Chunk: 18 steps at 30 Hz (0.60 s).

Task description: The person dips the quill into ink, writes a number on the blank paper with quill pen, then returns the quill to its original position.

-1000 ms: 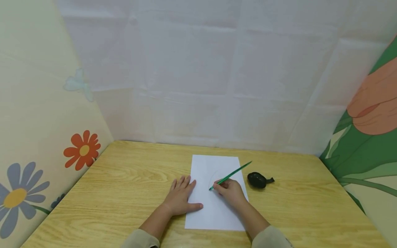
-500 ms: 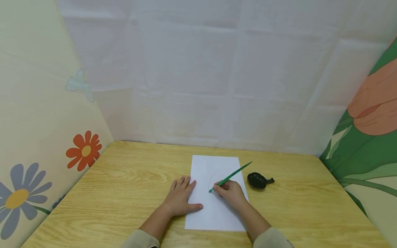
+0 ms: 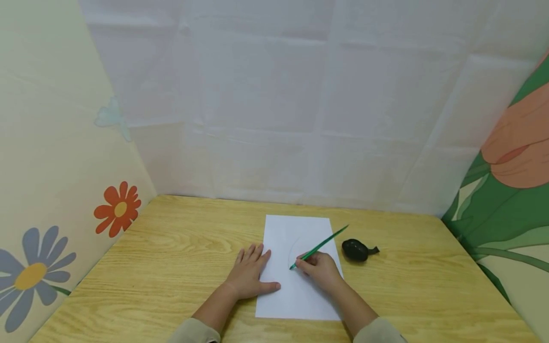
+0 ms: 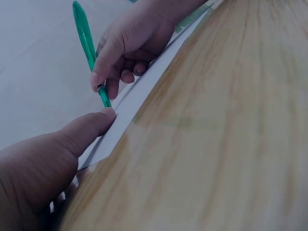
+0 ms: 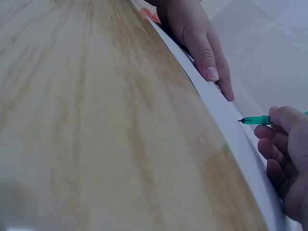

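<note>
A white sheet of paper [image 3: 274,305] lies on the table with a thin curved line drawn on it. My right hand [image 3: 323,271] rests on the sheet and pinches a green pen [image 3: 326,241] between thumb and fingers. The pen slants up to the right, its dark tip at the lower end of the curve. In the right wrist view the translucent green pen [image 5: 255,120] shows near the paper's surface. My left hand [image 3: 249,277] lies spread at the sheet's left edge, the thumb on the paper. The left thumb [image 4: 89,130] also shows straight in the left wrist view.
A shiny black rounded object with a short neck [image 3: 355,249], looking like a small balloon, lies right of the paper. The wooden table [image 3: 171,247] meets a white cloth backdrop [image 3: 266,105]. Flower-printed panels [image 3: 117,209] flank both sides.
The pen tip and right hand have moved slightly down toward me, and the curved line has grown longer downward. The left hand has stayed in place.
</note>
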### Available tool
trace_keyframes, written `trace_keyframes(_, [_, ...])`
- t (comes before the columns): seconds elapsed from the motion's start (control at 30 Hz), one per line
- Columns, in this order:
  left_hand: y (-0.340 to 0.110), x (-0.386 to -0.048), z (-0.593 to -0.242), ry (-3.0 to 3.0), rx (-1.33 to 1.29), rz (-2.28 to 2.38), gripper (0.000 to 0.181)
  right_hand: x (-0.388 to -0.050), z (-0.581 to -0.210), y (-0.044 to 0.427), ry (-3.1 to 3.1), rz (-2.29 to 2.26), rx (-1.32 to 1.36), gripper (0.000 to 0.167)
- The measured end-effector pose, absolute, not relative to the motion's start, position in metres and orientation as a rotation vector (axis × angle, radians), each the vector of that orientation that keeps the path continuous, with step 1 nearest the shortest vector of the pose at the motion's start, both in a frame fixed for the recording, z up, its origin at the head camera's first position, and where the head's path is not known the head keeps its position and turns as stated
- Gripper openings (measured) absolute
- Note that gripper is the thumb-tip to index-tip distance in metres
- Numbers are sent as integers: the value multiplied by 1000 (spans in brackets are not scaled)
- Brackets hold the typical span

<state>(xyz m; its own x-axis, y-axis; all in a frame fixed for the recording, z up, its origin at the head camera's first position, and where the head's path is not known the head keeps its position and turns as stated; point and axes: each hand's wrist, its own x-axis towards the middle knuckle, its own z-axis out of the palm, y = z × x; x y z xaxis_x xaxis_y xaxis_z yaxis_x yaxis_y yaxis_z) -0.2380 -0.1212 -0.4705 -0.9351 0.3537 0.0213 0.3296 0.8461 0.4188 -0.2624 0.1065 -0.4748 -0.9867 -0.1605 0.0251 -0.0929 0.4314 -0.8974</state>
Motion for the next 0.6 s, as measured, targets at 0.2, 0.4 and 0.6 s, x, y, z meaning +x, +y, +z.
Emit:
trace_keyframes(0.2, [-122,-237,-471,2959,547,669,95,-261,-475,108,2607,-1616,-236,23])
trace_keyframes(0.4, [-122,-237,-472,2960,544,657,95,-260,-475,110,2613,-1592,-260,22])
trace_keyframes(0.6, [-123,-239,-473,2960,548,666,96,-260,-475,112,2597,-1582,-262,20])
